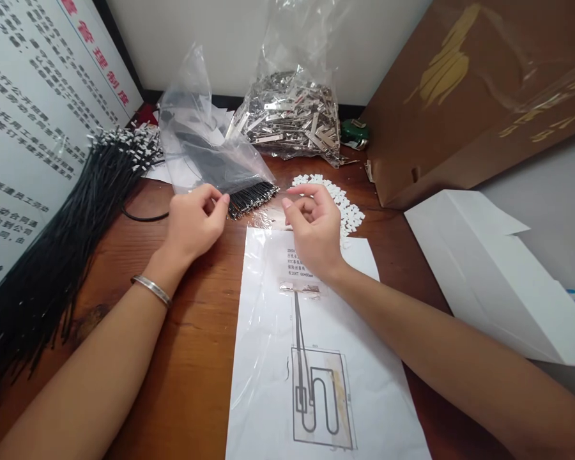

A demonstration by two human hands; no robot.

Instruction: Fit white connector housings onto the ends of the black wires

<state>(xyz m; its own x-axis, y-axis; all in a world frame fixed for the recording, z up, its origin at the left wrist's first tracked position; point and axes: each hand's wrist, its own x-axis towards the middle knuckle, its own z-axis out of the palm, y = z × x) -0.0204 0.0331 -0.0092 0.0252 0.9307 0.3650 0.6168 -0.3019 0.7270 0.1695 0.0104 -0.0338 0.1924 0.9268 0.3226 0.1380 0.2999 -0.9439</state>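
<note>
My left hand (195, 219) is curled, its fingertips pinched at the edge of a clear plastic bag (206, 137) from which a bundle of thin black wires with metal tips (252, 195) sticks out. My right hand (312, 229) hovers just right of those wire tips, fingers bent and pinched together; what it holds, if anything, is too small to make out. Under the right wrist lies a white sheet with a wire drawing (316, 358), and a sample wire with a metal clip (301, 289) rests on it.
A large bundle of black wires (52, 255) lies along the left. A clear bag of metal clips (292, 115) stands at the back, with small white plastic parts (347, 204) in front. A brown paper bag (460, 96) and a white one (498, 281) stand right. A printed board (23, 121) leans left.
</note>
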